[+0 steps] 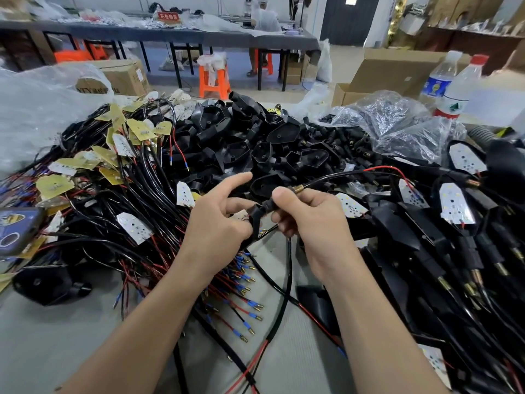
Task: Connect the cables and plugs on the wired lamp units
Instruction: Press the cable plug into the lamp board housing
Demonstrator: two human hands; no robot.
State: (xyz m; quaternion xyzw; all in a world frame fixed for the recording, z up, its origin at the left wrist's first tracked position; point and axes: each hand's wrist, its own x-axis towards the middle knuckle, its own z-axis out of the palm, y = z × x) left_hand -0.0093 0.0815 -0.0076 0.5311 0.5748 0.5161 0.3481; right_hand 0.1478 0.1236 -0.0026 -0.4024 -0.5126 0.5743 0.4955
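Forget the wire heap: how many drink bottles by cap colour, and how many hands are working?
White-capped clear plastic bottle with blue label: 1
Red-capped clear plastic bottle: 1
Bare hands: 2, the left hand gripping a black plastic housing, the right hand pinching a brass-tipped black plug
Total: 4

two hands, two plastic bottles, one phone.

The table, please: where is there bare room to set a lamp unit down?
Bare table lies near-left, between the lone black housing and the left forearm. Between the forearms, cables cross it. The wire pile and lamp units crowd elsewhere.
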